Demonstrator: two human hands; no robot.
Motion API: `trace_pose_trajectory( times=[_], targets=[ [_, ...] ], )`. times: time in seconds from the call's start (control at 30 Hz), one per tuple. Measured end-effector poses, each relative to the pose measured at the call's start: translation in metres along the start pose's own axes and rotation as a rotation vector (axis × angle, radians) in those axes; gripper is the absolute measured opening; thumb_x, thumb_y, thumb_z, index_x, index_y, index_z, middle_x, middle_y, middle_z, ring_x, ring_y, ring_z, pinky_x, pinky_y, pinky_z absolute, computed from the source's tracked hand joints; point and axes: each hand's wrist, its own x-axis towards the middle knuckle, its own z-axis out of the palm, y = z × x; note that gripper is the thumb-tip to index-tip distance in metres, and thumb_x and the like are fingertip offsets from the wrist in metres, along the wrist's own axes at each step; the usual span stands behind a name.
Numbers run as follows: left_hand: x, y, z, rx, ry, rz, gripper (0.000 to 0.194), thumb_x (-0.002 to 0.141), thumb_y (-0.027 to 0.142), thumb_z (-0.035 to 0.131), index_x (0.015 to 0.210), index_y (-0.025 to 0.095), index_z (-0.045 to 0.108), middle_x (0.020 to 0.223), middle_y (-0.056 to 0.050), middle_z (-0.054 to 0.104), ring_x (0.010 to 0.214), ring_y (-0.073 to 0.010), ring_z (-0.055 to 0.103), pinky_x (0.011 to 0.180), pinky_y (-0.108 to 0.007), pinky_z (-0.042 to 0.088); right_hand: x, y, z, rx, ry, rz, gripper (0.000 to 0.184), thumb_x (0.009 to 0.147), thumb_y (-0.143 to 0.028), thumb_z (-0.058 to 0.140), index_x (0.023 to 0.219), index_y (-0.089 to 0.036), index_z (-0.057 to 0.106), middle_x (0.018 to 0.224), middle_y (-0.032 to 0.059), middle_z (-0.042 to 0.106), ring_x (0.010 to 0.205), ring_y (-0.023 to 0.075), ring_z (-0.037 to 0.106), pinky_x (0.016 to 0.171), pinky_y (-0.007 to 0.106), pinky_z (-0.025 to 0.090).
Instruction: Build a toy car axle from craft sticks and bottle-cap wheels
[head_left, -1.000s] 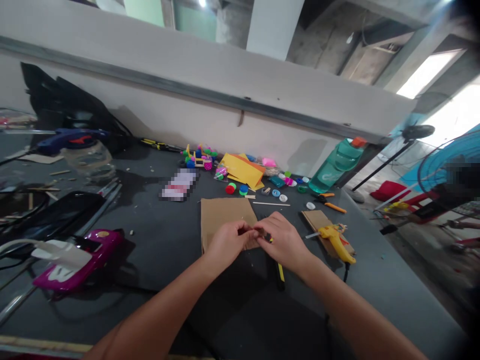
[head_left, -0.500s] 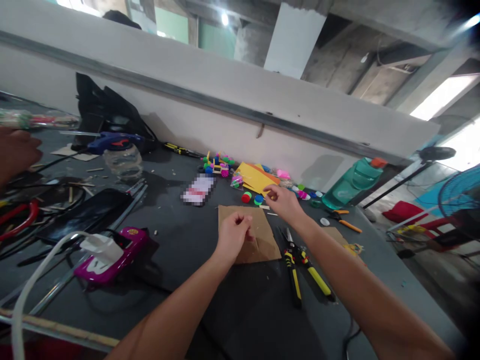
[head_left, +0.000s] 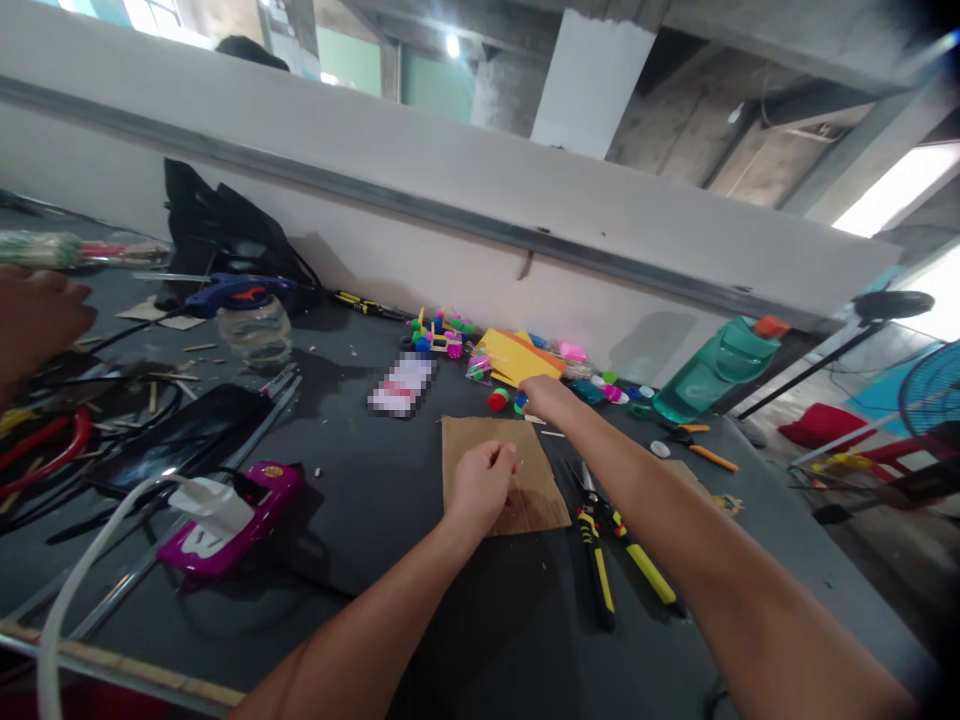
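Observation:
My left hand (head_left: 484, 482) is held over a square piece of brown cardboard (head_left: 547, 500), thumb and fingers pinched together. Whatever it may hold is too small to make out. Farther back, my right hand (head_left: 549, 397) has its fingers curled down onto a blue bottle cap (head_left: 520, 403), partly covering it. Just left of that lies a red and green bottle cap (head_left: 498, 400). Thin pale sticks (head_left: 553, 434) rest behind the cardboard. Beside its right edge lie yellow-and-black snips (head_left: 596, 565) and a second tool with yellow handles (head_left: 649, 570).
Yellow paper sheets (head_left: 510, 355), colourful toy parts (head_left: 435, 335) and a teal bottle (head_left: 712, 370) line the back. Orange-handled pliers (head_left: 712, 457) lie right. At left are a purple power strip (head_left: 274, 490), a phone (head_left: 187, 435), a glue gun (head_left: 232, 292) and another person's hand (head_left: 41, 315).
My right hand has moved down and slightly left onto the blue cap, its fingers curling over it. The left hand remains pinched over the cardboard. The view has shifted slightly.

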Motion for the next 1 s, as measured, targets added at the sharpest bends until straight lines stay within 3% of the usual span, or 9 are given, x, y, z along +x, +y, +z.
trace_pose_trajectory(
  times=[0.13, 0.3, 0.33, 0.4, 0.47, 0.57, 0.73, 0.87, 1.0],
  targets=[
    [0.0, 0.0, 0.0, -0.008, -0.002, 0.012, 0.03, 0.083, 0.04, 0.044, 0.063, 0.018, 0.051, 0.047, 0.006, 0.039, 0.039, -0.0104, 0.042, 0.037, -0.022, 0.043, -0.009, -0.001, -0.01, 0.079, 0.052, 0.02, 0.029, 0.067, -0.013, 0.068, 0.096, -0.013, 0.07, 0.097, 0.0155, 0.069, 0.097, 0.0276, 0.061, 0.076, 0.03, 0.043],
    [-0.003, 0.009, -0.003, -0.181, 0.004, 0.048, 0.016, 0.081, 0.029, 0.048, 0.074, 0.017, 0.056, 0.059, 0.004, 0.051, 0.047, -0.0096, 0.05, 0.045, -0.022, 0.048, -0.063, 0.006, -0.023, 0.319, 0.096, 0.005, 0.034, 0.078, -0.033, 0.062, 0.109, -0.018, 0.063, 0.079, 0.0034, 0.07, 0.068, 0.0149, 0.062, 0.062, 0.024, 0.044],
    [-0.004, 0.012, -0.003, -0.213, -0.008, 0.046, 0.013, 0.08, 0.026, 0.05, 0.076, 0.016, 0.057, 0.061, 0.003, 0.053, 0.05, -0.0098, 0.051, 0.047, -0.022, 0.049, -0.079, 0.007, -0.023, 0.424, 0.088, -0.004, 0.037, 0.08, -0.037, 0.059, 0.113, -0.02, 0.06, 0.076, 0.0011, 0.069, 0.06, 0.0122, 0.059, 0.055, 0.023, 0.042],
    [-0.007, 0.016, -0.002, -0.248, -0.036, 0.042, 0.009, 0.077, 0.023, 0.053, 0.078, 0.015, 0.058, 0.062, 0.002, 0.055, 0.054, -0.0104, 0.054, 0.05, -0.022, 0.05, -0.113, 0.006, -0.018, 0.884, 0.064, 0.016, 0.044, 0.076, -0.039, 0.064, 0.114, -0.019, 0.058, 0.072, 0.0004, 0.067, 0.048, 0.0092, 0.05, 0.043, 0.021, 0.034],
    [-0.01, 0.019, 0.0, -0.245, -0.067, 0.051, 0.01, 0.075, 0.024, 0.058, 0.074, 0.015, 0.057, 0.059, 0.003, 0.055, 0.051, -0.0097, 0.054, 0.05, -0.022, 0.05, -0.143, 0.002, -0.012, 1.225, 0.029, 0.06, 0.046, 0.069, -0.037, 0.07, 0.11, -0.02, 0.059, 0.072, 0.0001, 0.065, 0.046, 0.0074, 0.045, 0.039, 0.019, 0.026],
    [-0.016, 0.022, 0.003, -0.25, -0.161, 0.012, 0.02, 0.073, 0.032, 0.064, 0.069, 0.015, 0.055, 0.058, 0.003, 0.057, 0.045, -0.0081, 0.053, 0.046, -0.022, 0.049, -0.175, -0.005, -0.002, 1.464, 0.032, 0.119, 0.043, 0.064, -0.03, 0.075, 0.104, -0.02, 0.062, 0.074, 0.0001, 0.062, 0.052, 0.0076, 0.047, 0.038, 0.017, 0.024],
    [-0.028, 0.027, 0.009, -0.329, -0.266, -0.086, 0.026, 0.068, 0.036, 0.071, 0.069, 0.014, 0.058, 0.056, 0.005, 0.057, 0.045, -0.0058, 0.052, 0.057, -0.025, 0.055, -0.197, -0.007, 0.011, 1.592, 0.079, 0.161, 0.04, 0.063, -0.024, 0.076, 0.1, -0.021, 0.064, 0.065, -0.0037, 0.056, 0.047, 0.0055, 0.039, 0.037, 0.016, 0.025],
    [-0.03, 0.028, 0.01, -0.401, -0.34, -0.147, 0.026, 0.067, 0.031, 0.073, 0.084, 0.013, 0.065, 0.07, 0.001, 0.065, 0.06, -0.0078, 0.061, 0.073, -0.027, 0.055, -0.206, 0.0, 0.016, 1.642, 0.115, 0.197, 0.039, 0.063, -0.025, 0.075, 0.101, -0.022, 0.064, 0.068, -0.003, 0.057, 0.051, 0.0064, 0.042, 0.038, 0.016, 0.025],
    [-0.03, 0.03, 0.01, -0.325, -0.32, -0.175, 0.021, 0.065, 0.026, 0.074, 0.08, 0.014, 0.064, 0.075, 0.0, 0.066, 0.064, -0.0084, 0.063, 0.068, -0.022, 0.053, -0.21, 0.004, 0.014, 1.652, 0.103, 0.21, 0.037, 0.063, -0.023, 0.075, 0.099, -0.023, 0.065, 0.068, -0.0028, 0.057, 0.052, 0.0067, 0.044, 0.039, 0.016, 0.028]
  ],
)
